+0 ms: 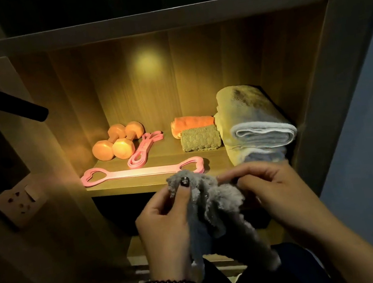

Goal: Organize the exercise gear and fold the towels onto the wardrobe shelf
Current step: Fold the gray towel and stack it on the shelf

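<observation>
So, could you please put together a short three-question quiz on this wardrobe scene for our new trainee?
1. True or false: the two dumbbells lie at the left of the lit shelf.
2. What do the left hand and right hand hold between them?
A. the grey fluffy towel
B. the pink heart-handled stretch band
C. the orange rolled towel
3. Fill in: the green folded cloth lies directly in front of the ______ rolled towel.

Key: 1 true; 2 A; 3 orange.
</observation>
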The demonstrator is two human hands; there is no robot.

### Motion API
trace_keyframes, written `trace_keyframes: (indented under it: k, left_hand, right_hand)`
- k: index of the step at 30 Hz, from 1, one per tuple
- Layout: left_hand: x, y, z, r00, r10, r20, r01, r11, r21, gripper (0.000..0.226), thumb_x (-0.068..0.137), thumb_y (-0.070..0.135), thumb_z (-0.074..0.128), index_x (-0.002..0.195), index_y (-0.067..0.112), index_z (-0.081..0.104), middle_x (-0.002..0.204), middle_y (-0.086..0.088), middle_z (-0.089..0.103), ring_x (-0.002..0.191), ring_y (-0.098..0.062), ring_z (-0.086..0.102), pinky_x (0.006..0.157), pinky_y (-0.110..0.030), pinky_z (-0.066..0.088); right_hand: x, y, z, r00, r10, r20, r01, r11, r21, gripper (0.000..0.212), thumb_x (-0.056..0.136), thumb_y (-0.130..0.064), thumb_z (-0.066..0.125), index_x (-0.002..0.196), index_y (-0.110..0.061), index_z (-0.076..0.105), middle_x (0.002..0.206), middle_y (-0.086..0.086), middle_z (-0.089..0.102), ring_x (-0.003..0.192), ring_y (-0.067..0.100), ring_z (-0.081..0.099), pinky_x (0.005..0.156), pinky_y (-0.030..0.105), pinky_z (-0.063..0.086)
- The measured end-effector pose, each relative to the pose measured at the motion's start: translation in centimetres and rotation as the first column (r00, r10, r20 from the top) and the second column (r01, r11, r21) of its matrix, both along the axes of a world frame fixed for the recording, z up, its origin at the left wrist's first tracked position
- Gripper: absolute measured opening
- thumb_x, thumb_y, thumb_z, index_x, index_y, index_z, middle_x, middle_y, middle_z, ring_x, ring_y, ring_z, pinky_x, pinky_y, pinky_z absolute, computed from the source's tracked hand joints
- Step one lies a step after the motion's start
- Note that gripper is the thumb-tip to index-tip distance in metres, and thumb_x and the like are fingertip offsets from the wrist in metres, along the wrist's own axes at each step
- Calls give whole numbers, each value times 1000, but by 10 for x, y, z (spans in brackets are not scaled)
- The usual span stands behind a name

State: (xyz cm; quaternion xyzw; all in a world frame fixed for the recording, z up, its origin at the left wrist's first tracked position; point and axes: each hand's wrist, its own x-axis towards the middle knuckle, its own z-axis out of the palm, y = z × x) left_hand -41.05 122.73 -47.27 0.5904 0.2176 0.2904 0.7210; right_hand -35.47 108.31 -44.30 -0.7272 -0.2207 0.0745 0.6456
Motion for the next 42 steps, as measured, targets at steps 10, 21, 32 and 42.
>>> trace_keyframes:
  k: [10, 21, 32, 42]
  left_hand:
    - [-26, -16, -7, 997, -29, -65, 29, 1000, 1, 19, 86, 9, 64, 88, 26, 72, 84, 11, 75, 80, -4, 71, 76, -30, 55]
    - [-37, -20, -2, 983, -182, -38, 183, 982, 35, 25, 84, 12, 61, 86, 32, 76, 90, 4, 75, 88, -12, 71, 78, -34, 53]
    - [-44, -24, 14, 978, -202, 58, 202, 979, 3, 20, 82, 8, 62, 80, 20, 78, 78, -1, 75, 75, -15, 73, 58, -19, 55]
    - [-44, -23, 12, 940, -322, 108, 307, 942, 137, 40, 71, -8, 71, 102, 17, 69, 92, 3, 76, 89, -10, 71, 72, -18, 55]
  right_hand:
    - [-14, -11, -11, 961, 120, 250, -53, 964, -259, 26, 82, -9, 71, 91, -33, 76, 92, -16, 72, 89, 5, 68, 81, 35, 57]
    - [-17, -15, -9, 952, 181, 248, -141, 976, -168, 16, 92, -37, 54, 83, -28, 63, 81, -1, 66, 74, 16, 64, 69, 44, 55]
    - [-9, -11, 14, 788, 222, 574, -39, 949, -314, 20, 78, -49, 58, 80, -30, 65, 73, -10, 65, 66, 12, 61, 52, 26, 46]
    - [3, -2, 12, 933, 120, 339, -61, 982, -180, 14, 75, -27, 75, 68, -18, 67, 67, 4, 66, 58, 9, 57, 53, 23, 44]
